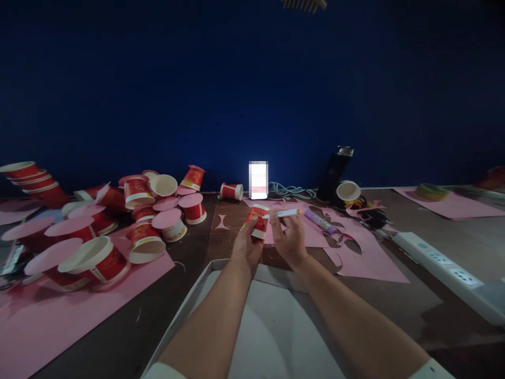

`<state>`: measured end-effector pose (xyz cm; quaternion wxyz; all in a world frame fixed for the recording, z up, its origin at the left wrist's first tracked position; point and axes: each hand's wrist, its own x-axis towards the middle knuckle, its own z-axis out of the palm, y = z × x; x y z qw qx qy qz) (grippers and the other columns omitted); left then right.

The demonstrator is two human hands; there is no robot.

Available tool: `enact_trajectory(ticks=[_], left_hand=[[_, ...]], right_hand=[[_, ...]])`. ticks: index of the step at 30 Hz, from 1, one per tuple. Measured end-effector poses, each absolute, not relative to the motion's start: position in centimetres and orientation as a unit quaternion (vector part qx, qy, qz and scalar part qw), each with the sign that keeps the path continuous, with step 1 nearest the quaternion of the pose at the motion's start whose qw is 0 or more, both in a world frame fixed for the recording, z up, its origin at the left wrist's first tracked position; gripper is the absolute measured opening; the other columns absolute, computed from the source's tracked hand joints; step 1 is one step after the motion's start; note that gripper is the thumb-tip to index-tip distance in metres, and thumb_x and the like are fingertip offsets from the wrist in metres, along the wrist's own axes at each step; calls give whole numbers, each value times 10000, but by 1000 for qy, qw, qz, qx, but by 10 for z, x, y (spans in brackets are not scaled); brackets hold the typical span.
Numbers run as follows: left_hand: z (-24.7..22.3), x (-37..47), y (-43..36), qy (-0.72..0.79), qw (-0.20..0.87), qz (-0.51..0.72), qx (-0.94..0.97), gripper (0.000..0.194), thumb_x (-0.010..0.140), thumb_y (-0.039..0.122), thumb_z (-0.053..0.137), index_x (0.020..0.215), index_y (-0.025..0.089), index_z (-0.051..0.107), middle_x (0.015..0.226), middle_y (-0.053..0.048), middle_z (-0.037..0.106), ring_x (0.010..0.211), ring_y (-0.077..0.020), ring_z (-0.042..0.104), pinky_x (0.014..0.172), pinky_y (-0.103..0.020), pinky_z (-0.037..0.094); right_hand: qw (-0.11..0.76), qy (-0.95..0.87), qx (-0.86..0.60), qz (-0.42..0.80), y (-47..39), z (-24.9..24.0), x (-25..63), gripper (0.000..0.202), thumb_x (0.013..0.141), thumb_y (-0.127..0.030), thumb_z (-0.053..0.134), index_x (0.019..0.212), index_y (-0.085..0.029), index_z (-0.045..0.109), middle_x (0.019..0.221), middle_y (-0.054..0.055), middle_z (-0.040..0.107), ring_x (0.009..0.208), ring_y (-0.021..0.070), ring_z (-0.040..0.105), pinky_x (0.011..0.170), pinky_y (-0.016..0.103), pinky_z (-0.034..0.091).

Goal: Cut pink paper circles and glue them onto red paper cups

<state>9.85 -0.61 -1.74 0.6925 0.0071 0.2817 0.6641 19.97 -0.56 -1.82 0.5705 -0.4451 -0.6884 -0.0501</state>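
Observation:
My left hand [248, 243] is wrapped round a small red paper cup [260, 223] and holds it up at the middle of the view. In my right hand [291, 237] is a white marker [284, 213] with an orange end. The marker's left end is at the cup's upper right side; I cannot tell whether it touches. A purple tube [319, 220] lies just right of my right hand. Under both forearms is a shallow white box lid [272, 326].
Several red cups [148, 239] with pink paper discs crowd the left. A lit phone [259, 179] stands at the back. Cut pink paper [374, 258], a black bottle [335, 171], a tipped cup [348, 190] and a white power strip [445, 271] are on the right.

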Motion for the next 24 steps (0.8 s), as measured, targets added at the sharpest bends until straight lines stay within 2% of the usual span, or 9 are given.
enact_trajectory(ticks=[5, 14, 24], left_hand=[[-16, 99, -7, 286, 686, 669, 19, 86, 748, 66, 626, 828, 96, 630, 777, -53, 686, 659, -105, 651, 700, -204, 515], [-21, 101, -6, 284, 697, 657, 47, 129, 719, 70, 650, 846, 91, 650, 815, -63, 694, 721, -118, 655, 758, -225, 516], [-17, 98, -6, 282, 690, 667, 18, 84, 744, 52, 626, 817, 93, 637, 777, -55, 685, 660, -100, 648, 694, -197, 521]], right_hand=[[584, -680, -443, -42, -6, -18, 200, 198, 891, -299, 500, 927, -195, 664, 857, 77, 705, 847, 215, 638, 786, 369, 469], [565, -703, -429, -49, -8, -13, 198, 212, 901, -289, 481, 969, -215, 667, 965, 86, 708, 933, 223, 643, 869, 401, 459], [560, -696, -441, -87, -5, -17, 200, 185, 889, -285, 503, 917, -205, 668, 918, 71, 715, 871, 220, 630, 814, 368, 430]])
